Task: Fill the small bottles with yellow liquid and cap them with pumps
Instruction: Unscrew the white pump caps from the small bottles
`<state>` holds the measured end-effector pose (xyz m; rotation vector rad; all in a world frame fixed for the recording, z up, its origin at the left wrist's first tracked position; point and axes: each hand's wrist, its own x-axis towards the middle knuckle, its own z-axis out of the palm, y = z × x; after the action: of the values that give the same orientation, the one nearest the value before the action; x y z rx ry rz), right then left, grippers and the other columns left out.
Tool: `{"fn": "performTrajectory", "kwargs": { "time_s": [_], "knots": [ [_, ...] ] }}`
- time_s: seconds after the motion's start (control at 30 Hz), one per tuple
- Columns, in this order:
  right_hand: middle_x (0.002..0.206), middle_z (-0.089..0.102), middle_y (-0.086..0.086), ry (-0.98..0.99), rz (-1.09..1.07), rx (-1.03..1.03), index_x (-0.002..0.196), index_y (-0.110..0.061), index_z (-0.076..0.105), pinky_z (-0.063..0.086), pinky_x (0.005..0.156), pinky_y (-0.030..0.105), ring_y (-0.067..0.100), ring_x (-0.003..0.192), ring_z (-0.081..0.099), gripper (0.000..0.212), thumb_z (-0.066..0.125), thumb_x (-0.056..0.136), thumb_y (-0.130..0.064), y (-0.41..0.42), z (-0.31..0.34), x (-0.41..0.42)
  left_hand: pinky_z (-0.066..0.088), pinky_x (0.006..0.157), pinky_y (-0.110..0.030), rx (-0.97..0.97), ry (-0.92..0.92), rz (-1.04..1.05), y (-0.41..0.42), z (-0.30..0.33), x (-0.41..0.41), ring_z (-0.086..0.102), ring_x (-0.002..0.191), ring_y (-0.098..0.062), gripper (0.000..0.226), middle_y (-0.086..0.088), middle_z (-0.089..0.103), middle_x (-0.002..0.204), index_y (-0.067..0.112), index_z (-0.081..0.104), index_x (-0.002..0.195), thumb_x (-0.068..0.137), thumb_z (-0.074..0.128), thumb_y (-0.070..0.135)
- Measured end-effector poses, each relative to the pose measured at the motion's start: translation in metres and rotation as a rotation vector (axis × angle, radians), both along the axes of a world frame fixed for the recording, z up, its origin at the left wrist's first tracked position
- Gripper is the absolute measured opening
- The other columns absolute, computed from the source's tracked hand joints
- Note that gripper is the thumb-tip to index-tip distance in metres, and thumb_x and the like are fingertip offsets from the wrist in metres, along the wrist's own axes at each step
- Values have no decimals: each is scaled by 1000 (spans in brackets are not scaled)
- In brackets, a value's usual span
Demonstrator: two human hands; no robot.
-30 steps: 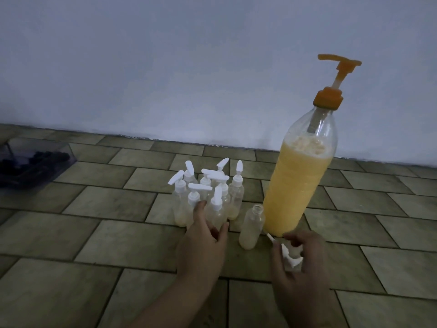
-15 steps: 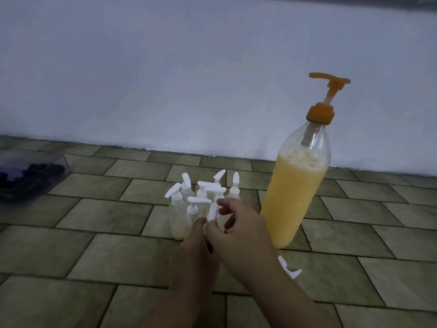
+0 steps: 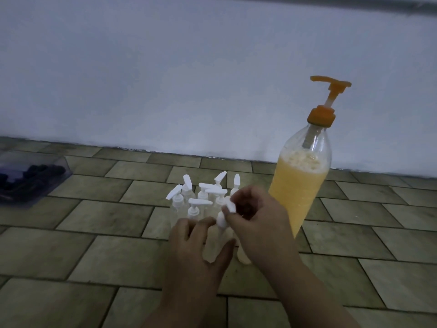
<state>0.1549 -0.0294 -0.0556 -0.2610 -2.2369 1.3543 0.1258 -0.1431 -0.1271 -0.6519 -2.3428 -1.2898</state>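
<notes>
At the far left of the frame a clear tray [image 3: 33, 183] of dark items is seen, untouched. In the centre, the capped bottles [image 3: 201, 200] remain clustered. Just below them, a small bottle [image 3: 216, 245] is now gripped by the left hand [image 3: 196, 247], fingers curled round its body. The right hand [image 3: 257, 221], a second ago down by a loose pump on the floor, has been brought over; a white pump [image 3: 227, 211] is pinched at the bottle's neck. Capping is judged under way. At right, the large yellow bottle [image 3: 300, 185] stands upright.
</notes>
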Motion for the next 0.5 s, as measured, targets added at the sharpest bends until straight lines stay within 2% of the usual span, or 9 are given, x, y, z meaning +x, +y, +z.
{"fn": "performTrajectory", "kwargs": {
  "time_s": [0.07,0.13,0.23,0.3,0.37,0.43,0.5],
  "knots": [
    [71,68,-3,104,14,-170,76,-21,61,48,57,16,6,64,62,19,73,77,-7,5,12,4,40,70,-8,91,-99,-33,-2,10,5,48,96,8,45,25,51,104,43,52,108,68,57,62],
    [71,68,0,177,29,-304,79,-14,61,47,56,16,8,61,60,15,72,77,-4,7,24,8,42,68,-6,185,-216,-102,-3,18,10,54,95,11,43,31,57,101,46,51,103,66,54,68],
    [80,70,4,147,69,-325,89,-16,60,56,61,26,15,69,66,30,81,67,-11,5,36,13,41,68,-5,212,-210,-183,-4,27,14,59,89,2,51,18,63,92,35,57,108,69,52,67],
    [81,71,6,113,56,-293,93,-18,60,58,66,31,17,74,69,37,83,65,-11,6,41,16,42,63,-8,246,-229,-254,-4,35,14,61,78,0,44,13,64,83,33,61,102,71,54,63],
    [82,73,6,64,125,-379,100,-15,59,58,67,27,16,76,71,40,78,68,-1,11,49,17,44,54,-18,414,-404,-436,-4,43,15,57,58,-4,34,5,63,69,29,66,87,69,60,56],
    [87,74,9,-12,230,-491,112,-17,56,56,65,20,12,79,72,54,74,65,2,19,58,19,44,49,-25,570,-640,-614,-7,49,14,54,52,-14,34,-2,62,66,21,69,82,66,64,51],
    [90,74,8,-61,241,-509,123,-24,51,55,66,19,9,82,71,71,75,59,-4,26,60,20,43,46,-27,617,-696,-644,-8,49,12,51,49,-19,42,-6,62,67,12,67,83,66,64,50]
  ]
}}
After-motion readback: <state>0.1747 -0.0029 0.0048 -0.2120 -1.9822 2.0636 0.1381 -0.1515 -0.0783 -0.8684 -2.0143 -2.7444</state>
